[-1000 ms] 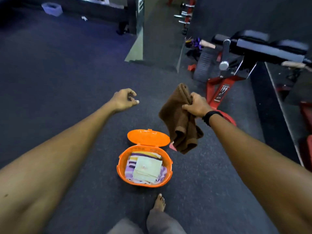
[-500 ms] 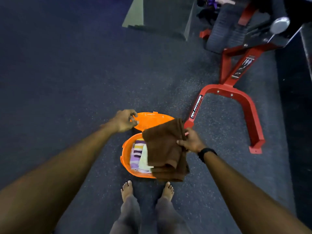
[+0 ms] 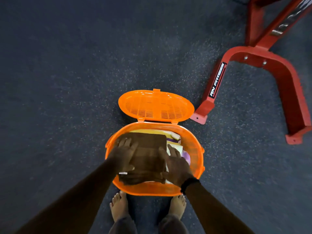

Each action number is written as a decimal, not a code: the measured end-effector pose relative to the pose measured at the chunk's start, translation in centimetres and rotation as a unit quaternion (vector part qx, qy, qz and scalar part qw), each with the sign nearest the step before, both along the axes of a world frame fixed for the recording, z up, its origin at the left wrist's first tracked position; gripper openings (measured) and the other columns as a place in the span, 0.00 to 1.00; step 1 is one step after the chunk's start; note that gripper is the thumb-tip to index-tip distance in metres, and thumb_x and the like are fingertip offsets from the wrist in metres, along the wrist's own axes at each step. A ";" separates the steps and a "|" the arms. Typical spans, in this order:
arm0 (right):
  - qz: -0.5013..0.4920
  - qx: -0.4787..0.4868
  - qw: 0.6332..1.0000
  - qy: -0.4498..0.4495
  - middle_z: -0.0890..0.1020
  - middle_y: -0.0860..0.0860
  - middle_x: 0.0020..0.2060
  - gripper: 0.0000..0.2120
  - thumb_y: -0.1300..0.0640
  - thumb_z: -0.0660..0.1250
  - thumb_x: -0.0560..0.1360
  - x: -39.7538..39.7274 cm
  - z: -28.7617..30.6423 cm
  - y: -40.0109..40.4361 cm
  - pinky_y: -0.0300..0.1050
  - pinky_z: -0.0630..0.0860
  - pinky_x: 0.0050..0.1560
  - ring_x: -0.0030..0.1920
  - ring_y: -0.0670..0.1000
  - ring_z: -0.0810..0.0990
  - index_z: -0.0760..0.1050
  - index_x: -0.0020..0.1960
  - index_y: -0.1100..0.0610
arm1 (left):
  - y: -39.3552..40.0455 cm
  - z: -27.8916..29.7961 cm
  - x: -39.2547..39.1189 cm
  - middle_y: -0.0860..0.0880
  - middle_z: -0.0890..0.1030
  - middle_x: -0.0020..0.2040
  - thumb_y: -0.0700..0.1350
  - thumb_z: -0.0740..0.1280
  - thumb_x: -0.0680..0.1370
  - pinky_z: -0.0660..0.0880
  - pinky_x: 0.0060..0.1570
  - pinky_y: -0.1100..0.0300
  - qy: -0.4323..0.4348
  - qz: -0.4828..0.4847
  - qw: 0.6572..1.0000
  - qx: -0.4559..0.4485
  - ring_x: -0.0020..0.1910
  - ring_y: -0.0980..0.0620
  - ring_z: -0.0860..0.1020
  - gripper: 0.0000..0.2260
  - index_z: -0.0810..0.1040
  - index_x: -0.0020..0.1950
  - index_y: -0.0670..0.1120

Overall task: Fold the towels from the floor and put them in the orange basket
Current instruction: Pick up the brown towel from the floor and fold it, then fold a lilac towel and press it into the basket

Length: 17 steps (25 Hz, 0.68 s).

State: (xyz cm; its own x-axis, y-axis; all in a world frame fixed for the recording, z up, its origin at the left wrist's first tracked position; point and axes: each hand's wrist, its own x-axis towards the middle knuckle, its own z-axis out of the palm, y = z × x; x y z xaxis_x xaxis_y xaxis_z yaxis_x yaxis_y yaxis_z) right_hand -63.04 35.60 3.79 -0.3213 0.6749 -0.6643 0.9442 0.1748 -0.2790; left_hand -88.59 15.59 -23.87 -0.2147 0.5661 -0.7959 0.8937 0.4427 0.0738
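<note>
One orange basket (image 3: 195, 159) sits on the floor (image 3: 67, 81), its lid (image 3: 156, 105) flipped back. One brown towel (image 3: 148, 152) lies folded inside; left hand (image 3: 125, 152) and right hand (image 3: 176, 163) press it flat, fingers spread. Two bare feet (image 3: 119, 206) stand just beside.

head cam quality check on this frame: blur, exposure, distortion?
Head view: dim, with both forearms nearly black; left hand and right hand are motion-smeared where they lie flat on the brown towel. The orange basket and its open lid are saturated but sharp enough to show the grid. The red frame blurs toward the right edge. Wide-angle bowing at the edges.
</note>
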 end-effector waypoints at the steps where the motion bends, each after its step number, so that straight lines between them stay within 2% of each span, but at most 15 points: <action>1: 0.017 0.006 1.000 0.004 0.44 0.56 0.78 0.48 0.47 0.71 0.70 -0.5 -2.6 0.2 0.58 0.60 0.72 0.77 0.59 0.47 0.43 0.78 0.48 | -1.5 -2.5 0.1 0.48 0.62 0.73 0.46 0.46 0.79 0.58 0.71 0.48 0.003 -0.012 1.000 -0.025 0.72 0.47 0.60 0.21 0.56 0.74 0.50; 2: 0.032 0.013 0.999 0.005 0.42 0.55 0.78 0.52 0.48 0.73 0.68 -1.0 -4.9 0.4 0.59 0.59 0.73 0.77 0.59 0.45 0.40 0.78 0.48 | 0.8 -0.5 -0.3 0.48 0.62 0.73 0.46 0.48 0.79 0.57 0.72 0.48 0.013 -0.060 0.998 -0.024 0.73 0.47 0.59 0.22 0.56 0.75 0.49; 4: 0.060 0.020 0.998 -0.001 0.39 0.55 0.78 0.59 0.48 0.77 0.64 -1.5 -9.0 0.8 0.59 0.56 0.74 0.77 0.60 0.41 0.36 0.78 0.49 | 3.6 1.6 -0.5 0.48 0.61 0.74 0.46 0.54 0.79 0.57 0.72 0.45 -0.028 -0.020 0.999 -0.041 0.73 0.45 0.58 0.25 0.56 0.76 0.51; 5: 0.076 0.024 0.997 -0.011 0.39 0.56 0.78 0.62 0.47 0.79 0.62 -1.5 -10.7 1.1 0.59 0.54 0.74 0.77 0.60 0.40 0.36 0.78 0.49 | 7.4 3.8 -0.9 0.48 0.59 0.75 0.47 0.62 0.77 0.55 0.73 0.44 -0.045 -0.009 0.999 -0.023 0.74 0.44 0.56 0.29 0.54 0.76 0.52; 6: 0.091 0.031 0.995 -0.022 0.39 0.56 0.78 0.64 0.47 0.79 0.61 -1.4 -12.5 1.4 0.59 0.53 0.75 0.77 0.60 0.40 0.35 0.78 0.50 | 11.5 5.2 -0.5 0.46 0.56 0.76 0.49 0.70 0.73 0.51 0.73 0.43 -0.061 -0.011 0.998 -0.004 0.75 0.42 0.52 0.39 0.50 0.77 0.52; 7: 0.101 0.042 0.993 -0.031 0.40 0.56 0.78 0.65 0.45 0.80 0.59 -1.2 -14.1 1.5 0.59 0.51 0.75 0.77 0.61 0.40 0.35 0.78 0.50 | 15.8 6.6 0.5 0.44 0.49 0.77 0.52 0.75 0.68 0.47 0.73 0.42 -0.059 -0.063 0.996 0.029 0.76 0.41 0.48 0.50 0.43 0.78 0.53; 8: 0.105 0.058 0.992 -0.035 0.41 0.57 0.78 0.66 0.44 0.80 0.58 -0.8 -15.7 1.5 0.59 0.50 0.75 0.77 0.61 0.41 0.35 0.78 0.50 | 18.2 7.5 2.4 0.41 0.44 0.77 0.57 0.78 0.61 0.45 0.72 0.41 -0.040 -0.197 0.976 0.085 0.76 0.39 0.45 0.59 0.38 0.77 0.53; 9: 0.109 0.072 0.991 -0.042 0.42 0.58 0.78 0.67 0.43 0.80 0.57 -0.6 -17.2 1.5 0.60 0.49 0.75 0.77 0.62 0.42 0.36 0.78 0.50 | 19.9 7.8 2.3 0.39 0.42 0.77 0.60 0.79 0.55 0.45 0.72 0.39 0.010 -0.277 0.947 0.163 0.76 0.37 0.45 0.65 0.37 0.77 0.54; 10: 0.116 0.081 0.989 -0.051 0.45 0.58 0.78 0.68 0.41 0.81 0.54 -0.5 -18.6 1.3 0.61 0.50 0.74 0.77 0.63 0.45 0.38 0.78 0.50 | 20.7 7.4 2.2 0.37 0.43 0.77 0.62 0.80 0.50 0.46 0.72 0.38 0.025 -0.292 0.936 0.197 0.76 0.36 0.46 0.68 0.38 0.78 0.53; 12: 0.115 0.097 0.986 -0.067 0.53 0.60 0.77 0.72 0.39 0.82 0.46 -0.8 -20.9 0.7 0.64 0.56 0.73 0.76 0.65 0.52 0.42 0.78 0.50 | 19.8 5.5 2.2 0.36 0.45 0.77 0.63 0.80 0.45 0.48 0.71 0.37 0.004 -0.302 0.941 0.154 0.76 0.35 0.47 0.71 0.40 0.77 0.53; 14: 0.104 0.099 0.987 -0.072 0.55 0.60 0.77 0.74 0.38 0.82 0.43 -1.0 -21.6 0.5 0.65 0.57 0.72 0.76 0.65 0.54 0.42 0.77 0.50 | 18.5 4.7 2.3 0.36 0.45 0.77 0.63 0.80 0.45 0.48 0.71 0.37 -0.003 -0.322 0.934 0.156 0.76 0.35 0.46 0.71 0.39 0.77 0.53; 17: 0.113 0.072 0.988 -0.072 0.43 0.59 0.78 0.69 0.41 0.81 0.54 -1.0 -18.8 1.1 0.65 0.48 0.74 0.77 0.64 0.44 0.33 0.76 0.49 | 19.8 8.1 2.6 0.37 0.39 0.77 0.62 0.79 0.53 0.47 0.73 0.38 0.011 -0.321 0.937 0.140 0.76 0.35 0.42 0.68 0.33 0.76 0.55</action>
